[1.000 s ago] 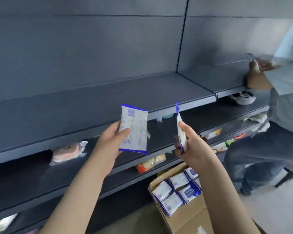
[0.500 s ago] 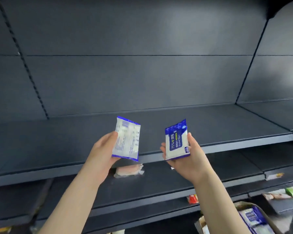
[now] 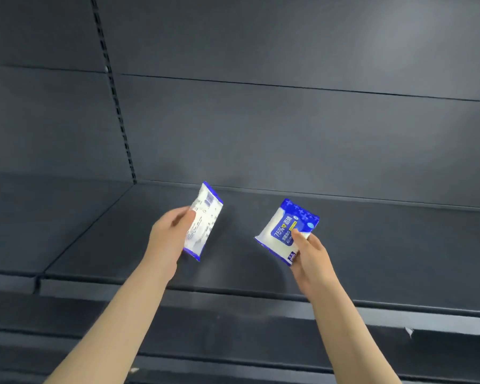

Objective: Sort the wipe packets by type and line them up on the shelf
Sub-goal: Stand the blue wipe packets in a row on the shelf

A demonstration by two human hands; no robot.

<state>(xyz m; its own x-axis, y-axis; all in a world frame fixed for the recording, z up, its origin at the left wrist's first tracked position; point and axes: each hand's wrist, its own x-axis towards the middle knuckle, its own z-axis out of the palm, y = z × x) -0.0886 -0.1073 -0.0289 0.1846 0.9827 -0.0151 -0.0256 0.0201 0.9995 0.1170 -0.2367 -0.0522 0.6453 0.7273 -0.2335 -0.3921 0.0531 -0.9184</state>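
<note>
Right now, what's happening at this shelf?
A person is holding two wipe packets, one in each hand, above the dark shelf. The left hand grips the back-facing packet, whose white printed back and barcode show. The right hand pinches the front-facing packet, which has a blue label reading 75%. Both packets are tilted in the air, and neither is set down yet.

A dark grey shelf lies flat under the left hand and the right hand. Below the right hand, a lower shelf carries a small white scrap.
</note>
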